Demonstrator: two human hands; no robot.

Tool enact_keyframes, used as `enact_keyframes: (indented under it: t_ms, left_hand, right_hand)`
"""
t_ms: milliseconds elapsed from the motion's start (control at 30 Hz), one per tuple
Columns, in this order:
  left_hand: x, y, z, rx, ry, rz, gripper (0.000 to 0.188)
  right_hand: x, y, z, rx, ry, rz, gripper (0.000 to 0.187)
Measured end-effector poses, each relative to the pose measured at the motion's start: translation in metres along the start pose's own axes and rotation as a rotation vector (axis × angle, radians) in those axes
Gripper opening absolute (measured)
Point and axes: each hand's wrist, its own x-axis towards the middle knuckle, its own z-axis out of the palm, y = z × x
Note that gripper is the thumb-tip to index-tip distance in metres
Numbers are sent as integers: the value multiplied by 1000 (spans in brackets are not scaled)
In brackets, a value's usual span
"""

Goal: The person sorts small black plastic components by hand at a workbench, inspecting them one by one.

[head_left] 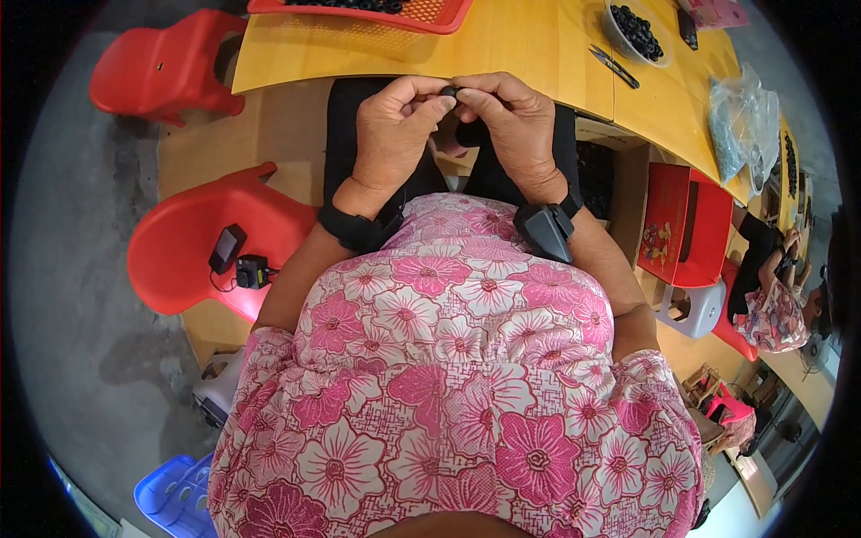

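Just off the near edge of the yellow table (pixel 538 45), a small round black piece (pixel 448 91) is between my two hands. My left hand (pixel 387 130) pinches it from the left with thumb and forefinger. From the other side, the thumb and fingertips of my right hand (pixel 520 125) press on the same piece. The fingers cover much of it, so its exact kind does not show. Dark bands circle both wrists, and the right one carries a black box-shaped device (pixel 545 231).
A red basket (pixel 439 25) and a bowl (pixel 665 61), both with black pieces, stand on the table near thread snips (pixel 615 67) and a plastic bag (pixel 746 130). Red chairs (pixel 193 238) are at left, one holding small devices. At right are a red box (pixel 662 229) and another person (pixel 773 314).
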Motion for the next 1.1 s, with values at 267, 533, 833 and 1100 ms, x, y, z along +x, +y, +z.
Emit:
enact_keyframes:
  t_ms: [267, 533, 833, 1100]
  left_hand:
    - [0, -3, -4, -14, 11, 11, 17]
    - [0, -2, -4, -86, -36, -14, 18]
    - [2, -3, -3, -173, -15, 2, 13]
    - [2, -5, -7, -113, -11, -3, 17]
  right_hand:
    - [-4, 1, 6, 304, 23, 169, 16]
    - [-2, 5, 0, 563, -44, 330, 17]
    - [4, 8, -5, 762, -209, 424, 16]
    - [3, 1, 1, 608, -138, 348, 15]
